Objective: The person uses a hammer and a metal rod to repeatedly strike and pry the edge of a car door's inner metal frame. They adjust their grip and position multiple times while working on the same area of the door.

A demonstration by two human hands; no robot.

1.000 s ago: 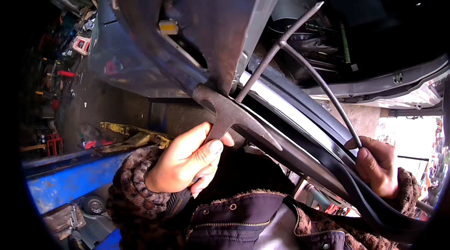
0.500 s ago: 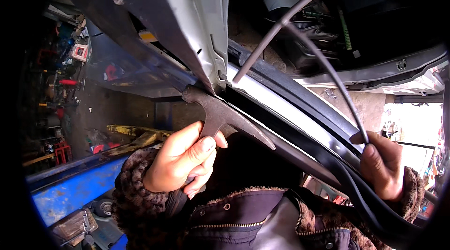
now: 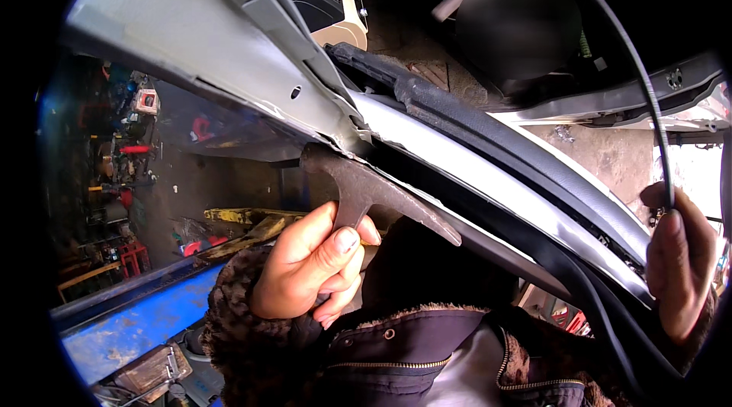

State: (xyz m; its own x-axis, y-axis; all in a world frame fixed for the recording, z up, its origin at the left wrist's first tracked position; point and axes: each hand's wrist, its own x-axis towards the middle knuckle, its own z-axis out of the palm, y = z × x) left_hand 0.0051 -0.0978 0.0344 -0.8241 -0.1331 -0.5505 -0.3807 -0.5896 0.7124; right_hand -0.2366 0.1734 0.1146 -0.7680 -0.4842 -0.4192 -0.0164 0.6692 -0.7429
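Observation:
My left hand [image 3: 309,270] is closed around the handle of a dark steel hammer [image 3: 381,197] with one blunt end and one tapering end. The head of this hammer lies just below the joint between the grey car pillar [image 3: 183,33] and the pale door sill [image 3: 473,178]; I cannot tell whether it touches. At the right, my right hand [image 3: 679,270] grips the end of a long, thin metal pick hammer [image 3: 637,56]. Its rod curves up over the car interior, and part of its head is cut off by the upper edge.
A loose black rubber seal [image 3: 568,273] runs along the sill toward the lower right. Black trim [image 3: 457,117] borders the interior. At left stand a blue metal beam [image 3: 137,331], a yellow metal part [image 3: 244,216] and cluttered tools. A beige and black panel [image 3: 343,18] shows inside the car.
My right hand has moved right and slightly up, raising the pick hammer away from the sill joint. My left hand keeps its hold beside the sill. The view has shifted, showing more pillar.

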